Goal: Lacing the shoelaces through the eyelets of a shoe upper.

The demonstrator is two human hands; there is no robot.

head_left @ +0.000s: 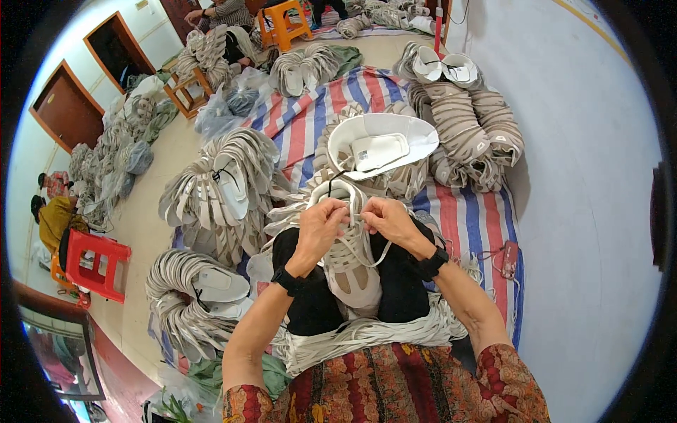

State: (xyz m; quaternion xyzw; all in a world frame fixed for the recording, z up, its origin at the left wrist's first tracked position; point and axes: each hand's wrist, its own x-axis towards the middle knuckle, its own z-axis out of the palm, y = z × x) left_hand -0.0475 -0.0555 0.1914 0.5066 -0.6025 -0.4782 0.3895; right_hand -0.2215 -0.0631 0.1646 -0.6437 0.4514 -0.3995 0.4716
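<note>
Between my knees rests a white and beige shoe upper (355,287), its toe pointing toward me and its opening away. Part of a white shoelace (352,248) crosses its front, and a loop hangs out to the right. My left hand (324,225) is closed at the left eyelet edge, its fingertips pinched near the lace. On the opposite side my right hand (392,220) pinches the lace at the upper's collar. Just beyond my hands, a white shoe upper (384,144) lies with its pale inside facing up on a pile. A bundle of white laces (374,337) lies across my lap.
Stacked shoe uppers stand at left (218,187), near left (187,299) and far right (462,127), on a striped sheet (300,116). A red stool (99,262) and an orange stool (284,25) stand further off. People sit at far left (56,218) and at the back (229,14).
</note>
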